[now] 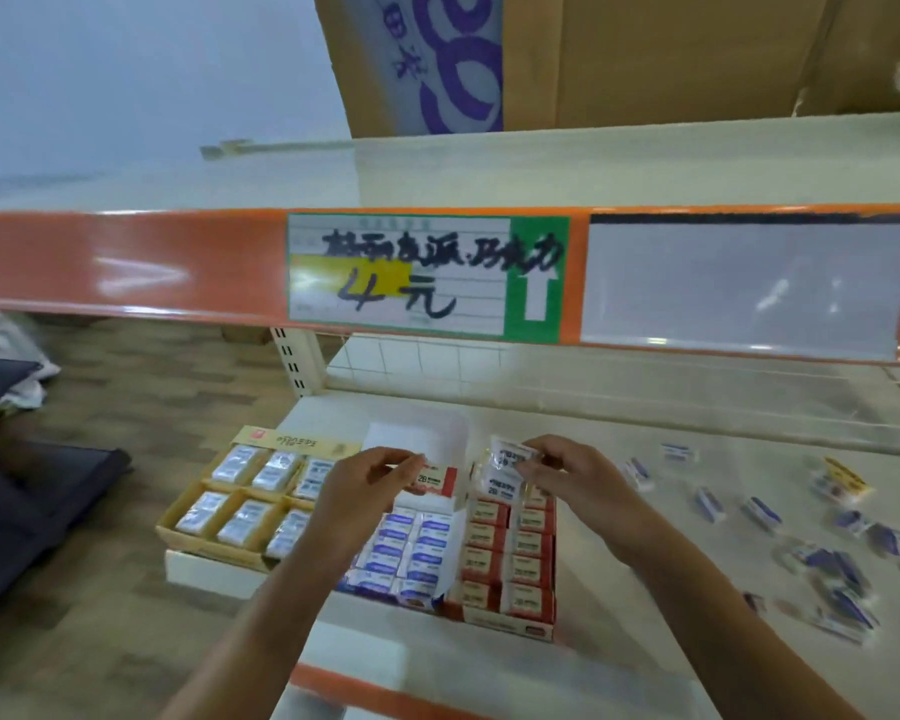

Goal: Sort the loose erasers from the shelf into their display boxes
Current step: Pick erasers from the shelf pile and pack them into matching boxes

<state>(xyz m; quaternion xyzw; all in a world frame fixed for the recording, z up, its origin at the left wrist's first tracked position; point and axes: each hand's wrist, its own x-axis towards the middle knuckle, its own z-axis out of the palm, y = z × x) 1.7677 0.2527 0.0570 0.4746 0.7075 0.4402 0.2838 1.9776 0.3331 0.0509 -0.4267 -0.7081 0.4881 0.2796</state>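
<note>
Above display boxes point(510, 553), hands point(468, 475) seemingly pinch erasers point(505, 470).

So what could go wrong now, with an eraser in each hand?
The left hand pinches a red-labelled eraser and the right hand a clear-wrapped eraser, both above the boxes. Either could slip into the wrong one, perhaps the blue box instead of the red box. Blue-labelled loose erasers lie near the right forearm and might get swept away.
</note>
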